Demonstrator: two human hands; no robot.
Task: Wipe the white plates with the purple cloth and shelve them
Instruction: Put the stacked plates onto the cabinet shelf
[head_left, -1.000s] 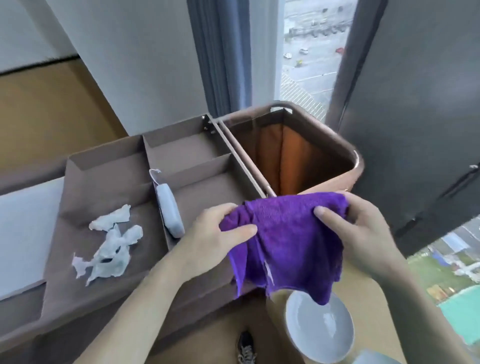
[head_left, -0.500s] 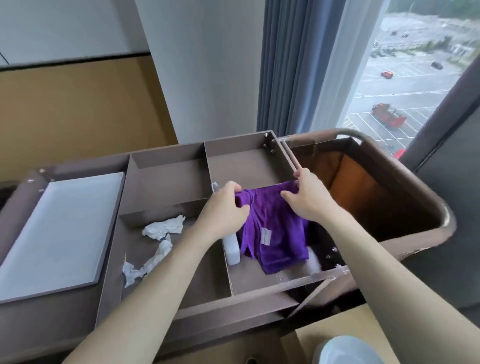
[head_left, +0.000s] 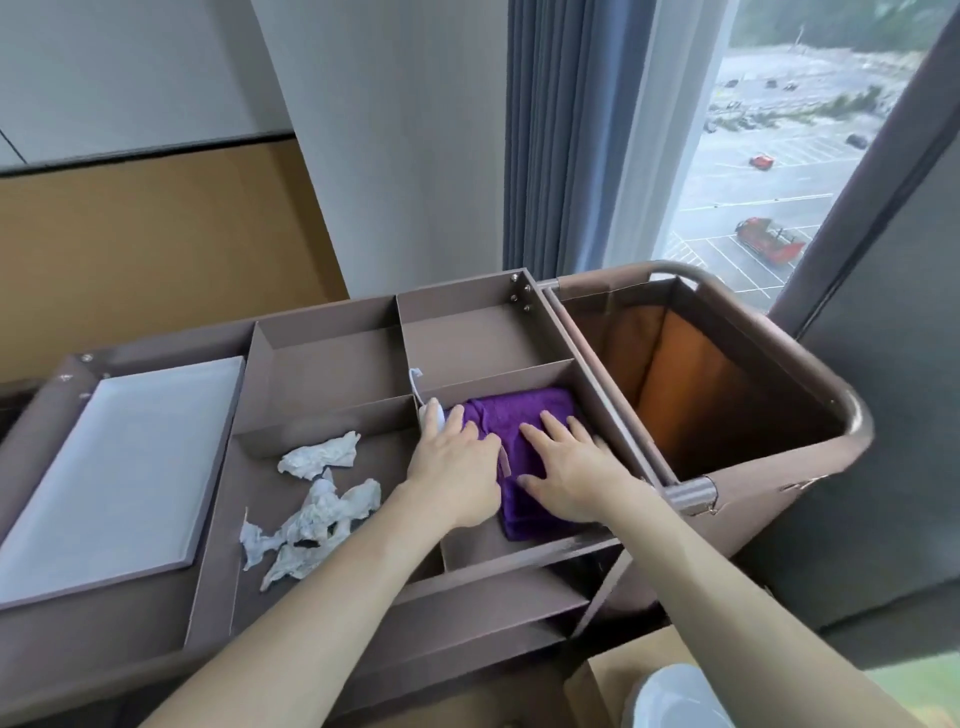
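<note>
The purple cloth (head_left: 524, 415) lies folded in the near right compartment of the brown cart tray (head_left: 332, 364). My left hand (head_left: 454, 467) rests flat on its left part with fingers straight. My right hand (head_left: 566, 467) lies flat on its right part, fingers spread. A white plate (head_left: 670, 699) shows partly at the bottom edge, on a tan surface, half hidden by my right forearm.
Crumpled white tissues (head_left: 317, 499) lie in the compartment to the left. A small white object (head_left: 431, 413) sits by the divider near my left fingertips. A pale flat panel (head_left: 114, 473) covers the cart's left end. A brown laundry bag (head_left: 727, 395) hangs open at the right.
The cloth went from being held up over the plate into the tray compartment. Both hands let go of its edge and now lie flat on it.
</note>
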